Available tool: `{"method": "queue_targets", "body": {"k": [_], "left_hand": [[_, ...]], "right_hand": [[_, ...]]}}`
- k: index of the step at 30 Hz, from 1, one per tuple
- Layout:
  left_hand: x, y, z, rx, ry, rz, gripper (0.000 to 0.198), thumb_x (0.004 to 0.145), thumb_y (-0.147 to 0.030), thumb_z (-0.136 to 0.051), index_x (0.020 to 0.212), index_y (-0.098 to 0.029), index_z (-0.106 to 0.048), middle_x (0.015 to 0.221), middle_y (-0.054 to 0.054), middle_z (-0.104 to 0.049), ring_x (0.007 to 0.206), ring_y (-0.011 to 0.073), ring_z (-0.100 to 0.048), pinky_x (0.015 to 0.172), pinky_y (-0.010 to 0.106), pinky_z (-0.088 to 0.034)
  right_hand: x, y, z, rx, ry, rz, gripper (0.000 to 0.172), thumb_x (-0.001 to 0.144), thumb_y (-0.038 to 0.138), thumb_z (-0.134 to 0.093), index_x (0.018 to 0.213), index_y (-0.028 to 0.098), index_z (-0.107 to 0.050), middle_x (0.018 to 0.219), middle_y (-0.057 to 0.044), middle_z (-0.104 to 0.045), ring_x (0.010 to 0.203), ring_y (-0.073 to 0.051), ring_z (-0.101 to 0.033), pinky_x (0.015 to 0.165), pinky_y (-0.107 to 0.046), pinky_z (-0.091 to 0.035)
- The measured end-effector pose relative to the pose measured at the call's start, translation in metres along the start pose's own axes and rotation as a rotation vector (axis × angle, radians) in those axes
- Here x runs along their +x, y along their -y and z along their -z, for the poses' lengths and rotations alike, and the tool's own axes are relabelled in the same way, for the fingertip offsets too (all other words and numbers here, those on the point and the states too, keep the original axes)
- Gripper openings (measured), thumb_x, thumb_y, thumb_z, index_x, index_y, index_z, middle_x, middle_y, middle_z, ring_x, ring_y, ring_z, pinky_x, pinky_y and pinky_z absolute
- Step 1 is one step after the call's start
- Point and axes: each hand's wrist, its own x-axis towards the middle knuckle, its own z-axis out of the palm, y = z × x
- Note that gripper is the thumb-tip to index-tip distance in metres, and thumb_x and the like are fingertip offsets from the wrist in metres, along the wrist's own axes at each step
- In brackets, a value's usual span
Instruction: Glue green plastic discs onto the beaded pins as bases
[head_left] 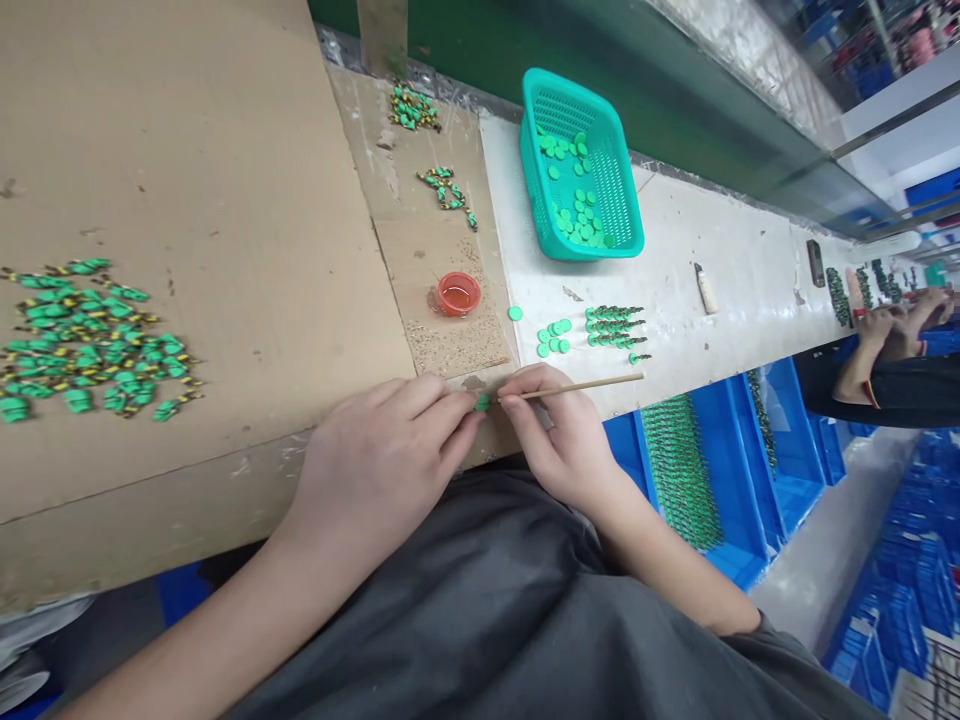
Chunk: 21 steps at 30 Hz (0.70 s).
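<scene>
My left hand (397, 440) is closed, pinching a small green piece (481, 402) at its fingertips near the table's front edge. In my right hand (559, 430) is a thin wooden stick (585, 386), its near end at the green piece and its far end pointing right. Beyond my hands stands a small red cup (459, 294) with liquid in it. To its right lie several green discs (555, 338) and short rows of green-and-dark figures (613, 326). How the stick tip meets the green piece is too small to make out.
A teal basket (536, 190) holds green discs. Green-and-yellow pieces are heaped on cardboard at left (90, 340), with smaller piles behind the cup. A bottle (705, 290) lies at right. Blue bins (739, 480) stand below the table edge; a co-worker's hands (892, 325) are farther right.
</scene>
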Motion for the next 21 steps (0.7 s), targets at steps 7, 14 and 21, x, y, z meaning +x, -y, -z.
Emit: {"method": "queue_targets", "body": {"k": [7, 14, 21], "left_hand": [[0.0, -0.001, 0.0, 0.04, -0.034, -0.031, 0.032, 0.119, -0.035, -0.054, 0.1, -0.023, -0.075, 0.089, 0.002, -0.075, 0.084, 0.0245, -0.073, 0.073, 0.044, -0.051], [0.0, 0.0, -0.001, 0.032, -0.026, -0.008, 0.03, 0.119, -0.038, -0.056, 0.105, -0.023, -0.077, 0.094, 0.003, -0.079, 0.084, 0.0241, -0.073, 0.072, 0.042, -0.049], [0.001, 0.0, 0.0, -0.025, -0.062, 0.02, 0.03, 0.118, -0.038, -0.058, 0.103, -0.024, -0.081, 0.096, 0.003, -0.081, 0.084, 0.0226, -0.073, 0.073, 0.04, -0.049]], "right_hand": [[-0.001, -0.003, 0.001, 0.054, 0.017, -0.086, 0.008, 0.114, 0.024, -0.062, 0.112, 0.026, -0.069, 0.108, -0.005, -0.081, 0.102, -0.022, -0.078, 0.093, -0.038, -0.065], [-0.007, -0.009, 0.004, 0.24, -0.093, -0.137, 0.012, 0.117, 0.031, -0.066, 0.114, 0.027, -0.076, 0.106, -0.005, -0.08, 0.095, -0.02, -0.077, 0.088, -0.038, -0.065], [-0.008, -0.021, 0.003, 0.155, -0.101, -0.049, 0.011, 0.114, 0.023, -0.065, 0.117, 0.027, -0.075, 0.102, -0.003, -0.083, 0.091, -0.018, -0.079, 0.087, -0.037, -0.065]]}}
